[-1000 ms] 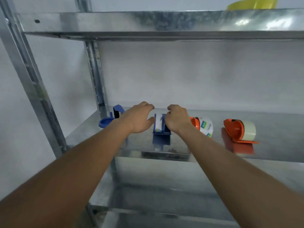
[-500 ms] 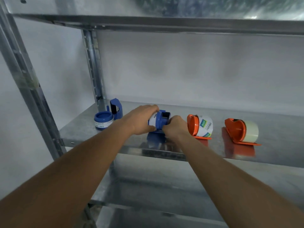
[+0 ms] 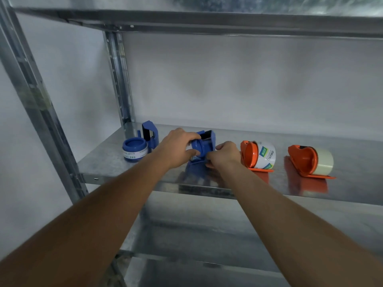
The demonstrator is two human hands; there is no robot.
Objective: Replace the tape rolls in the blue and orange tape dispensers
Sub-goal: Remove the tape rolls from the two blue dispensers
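Note:
A blue tape dispenser (image 3: 204, 144) sits tilted on the metal shelf (image 3: 107, 164), held by both hands. My left hand (image 3: 176, 147) wraps its left side, where a white tape roll is mostly hidden under the fingers. My right hand (image 3: 224, 155) pinches the dispenser's flat base at its lower right. A second blue dispenser (image 3: 150, 134) with a blue-cored roll (image 3: 135, 149) stands at the far left. Right of my hands are an orange dispenser holding a white labelled roll (image 3: 259, 157) and another orange dispenser with a plain cream roll (image 3: 310, 162).
The shelf's front edge (image 3: 207, 190) runs below my wrists. A metal upright (image 3: 119, 79) stands at the back left corner and another (image 3: 37, 104) at the front left. An upper shelf (image 3: 207, 23) hangs overhead. A lower shelf (image 3: 207, 235) lies beneath.
Both hands closed on the blue dispenser and tipped it up, turning its round blue side toward me. The view has shifted down and closer.

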